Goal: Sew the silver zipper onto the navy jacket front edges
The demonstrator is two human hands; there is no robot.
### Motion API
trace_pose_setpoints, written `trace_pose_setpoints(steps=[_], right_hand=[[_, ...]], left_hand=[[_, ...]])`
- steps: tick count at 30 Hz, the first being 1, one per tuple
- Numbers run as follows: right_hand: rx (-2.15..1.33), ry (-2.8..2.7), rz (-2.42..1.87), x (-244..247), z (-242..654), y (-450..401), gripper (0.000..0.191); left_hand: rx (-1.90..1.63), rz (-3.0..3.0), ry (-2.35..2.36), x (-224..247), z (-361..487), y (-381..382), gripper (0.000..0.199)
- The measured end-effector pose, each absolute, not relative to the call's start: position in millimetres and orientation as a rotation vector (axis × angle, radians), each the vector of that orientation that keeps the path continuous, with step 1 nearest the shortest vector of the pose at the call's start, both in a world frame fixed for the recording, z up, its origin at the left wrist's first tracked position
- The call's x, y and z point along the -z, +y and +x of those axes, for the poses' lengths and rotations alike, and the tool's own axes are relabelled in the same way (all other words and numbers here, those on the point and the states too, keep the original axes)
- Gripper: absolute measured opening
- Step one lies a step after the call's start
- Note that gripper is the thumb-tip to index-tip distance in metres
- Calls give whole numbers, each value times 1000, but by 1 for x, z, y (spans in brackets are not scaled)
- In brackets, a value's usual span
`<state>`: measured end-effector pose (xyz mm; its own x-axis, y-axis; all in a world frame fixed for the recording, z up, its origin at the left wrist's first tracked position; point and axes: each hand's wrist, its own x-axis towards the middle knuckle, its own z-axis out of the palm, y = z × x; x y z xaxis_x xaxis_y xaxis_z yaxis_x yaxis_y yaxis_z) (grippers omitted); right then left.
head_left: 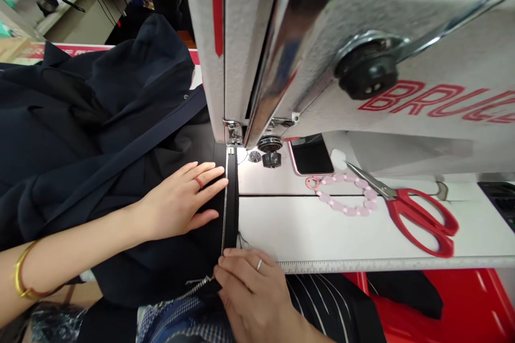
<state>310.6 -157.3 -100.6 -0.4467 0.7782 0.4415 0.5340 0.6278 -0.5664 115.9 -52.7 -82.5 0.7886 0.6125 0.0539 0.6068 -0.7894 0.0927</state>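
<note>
Dark navy fabric (120, 107) is spread over the left part of the white sewing machine bed. A zipper with metal teeth (225, 203) runs from under the presser foot (231, 146) toward the front edge. My left hand (181, 198) lies flat on the fabric beside the zipper, fingers spread and tips near the teeth. At the front edge my right hand (253, 289) has its fingers closed on the zipper and its tape. Below it, the zipper's loose end curves off to the left.
Right of the fabric are a phone (311, 154), a pink bead strap (348, 209) and red-handled scissors (422, 220). The machine head (322, 37) hangs over the back. A red bin (462, 300) sits below the table edge at right.
</note>
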Motion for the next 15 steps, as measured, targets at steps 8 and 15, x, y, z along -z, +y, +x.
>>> trace_pose_setpoints(steps=[8, 15], right_hand=[[-515, -2222, -1022, 93, 313, -141, 18], [-409, -2252, -1002, 104, 313, -147, 22]], left_hand=[[-117, 2936, 938, 79, 112, -26, 46], [-169, 3071, 782, 71, 115, -94, 34]])
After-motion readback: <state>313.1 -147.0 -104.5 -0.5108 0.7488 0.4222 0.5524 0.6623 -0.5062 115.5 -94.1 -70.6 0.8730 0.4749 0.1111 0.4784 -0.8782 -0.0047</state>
